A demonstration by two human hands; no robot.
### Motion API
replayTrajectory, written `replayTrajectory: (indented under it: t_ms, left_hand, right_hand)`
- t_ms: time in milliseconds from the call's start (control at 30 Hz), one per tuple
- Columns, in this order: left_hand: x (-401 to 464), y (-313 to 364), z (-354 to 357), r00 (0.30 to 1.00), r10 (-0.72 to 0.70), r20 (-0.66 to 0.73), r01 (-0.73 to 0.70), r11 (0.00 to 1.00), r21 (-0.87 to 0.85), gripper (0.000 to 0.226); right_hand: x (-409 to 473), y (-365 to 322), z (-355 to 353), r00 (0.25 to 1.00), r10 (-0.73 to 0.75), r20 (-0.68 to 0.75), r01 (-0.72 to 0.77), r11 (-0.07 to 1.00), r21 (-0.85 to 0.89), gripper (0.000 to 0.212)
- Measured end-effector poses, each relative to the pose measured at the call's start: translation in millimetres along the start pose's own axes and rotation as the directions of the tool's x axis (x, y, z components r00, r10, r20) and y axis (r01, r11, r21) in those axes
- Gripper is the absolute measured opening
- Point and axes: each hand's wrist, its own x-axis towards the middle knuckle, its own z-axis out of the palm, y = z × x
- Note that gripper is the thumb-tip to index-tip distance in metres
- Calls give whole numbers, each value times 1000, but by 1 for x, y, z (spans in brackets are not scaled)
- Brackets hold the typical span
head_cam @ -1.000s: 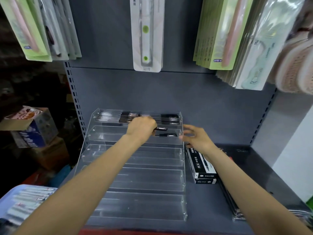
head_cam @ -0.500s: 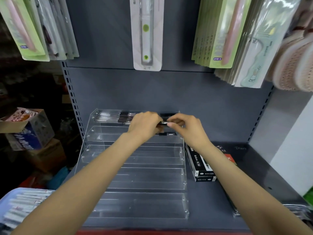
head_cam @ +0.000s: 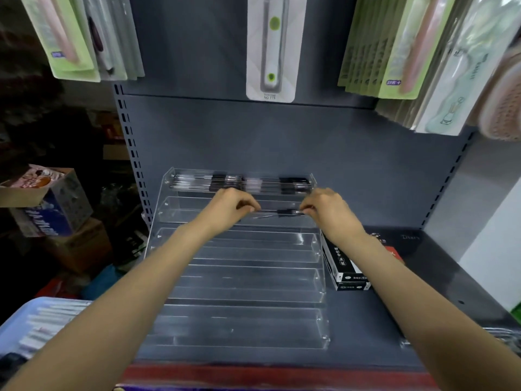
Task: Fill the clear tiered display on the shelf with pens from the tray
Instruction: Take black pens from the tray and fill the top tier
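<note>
One tier stocked, a second just begun, three lower tiers bare.

Nearest the camera, at lower left, the blue tray [head_cam: 33, 320] holds what look like many pens, blurred, so plenty of stock appears to remain. Beyond it on the grey shelf [head_cam: 394, 320] stands the clear tiered display [head_cam: 242, 280], whose three nearer troughs show nothing inside. Over the second tier from the back, the left hand [head_cam: 228, 206] and the right hand [head_cam: 328, 211] each pinch one end of a black-capped pen [head_cam: 277, 212], fingers curled closed on it, holding it level just above or in that trough; whether it has touched down cannot be told. Farthest back, the top tier carries a full-looking row of pens [head_cam: 242, 182]. By this view roughly a fifth of the job is done.
</note>
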Motion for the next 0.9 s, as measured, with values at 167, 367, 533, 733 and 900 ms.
replayTrajectory:
  t_ms: [167, 367, 533, 733, 900]
  left_hand:
    - [-2, -2, 1, 994, 59, 96, -64, 997, 49, 22]
    - [8, -4, 10, 993, 45, 114, -52, 997, 64, 14]
    - [12, -2, 16, 994, 23, 111, -33, 996, 86, 14]
    - [-19, 14, 11, 988, 14, -156, 6, 992, 127, 20]
    - [-68, 32, 13, 939, -61, -337, 87, 994, 62, 17]
  right_hand:
    - [-3, -4, -3, 991, 48, 126, -30, 990, -140, 31]
    - [-16, -9, -3, 989, 93, 118, -71, 982, -176, 20]
    - [-19, -17, 2, 985, 162, 63, -152, 978, -147, 18]
    - [-35, -23, -13, 987, 144, 68, -135, 984, -115, 31]
    - [-66, -36, -19, 996, 85, 6, -85, 993, 78, 29]
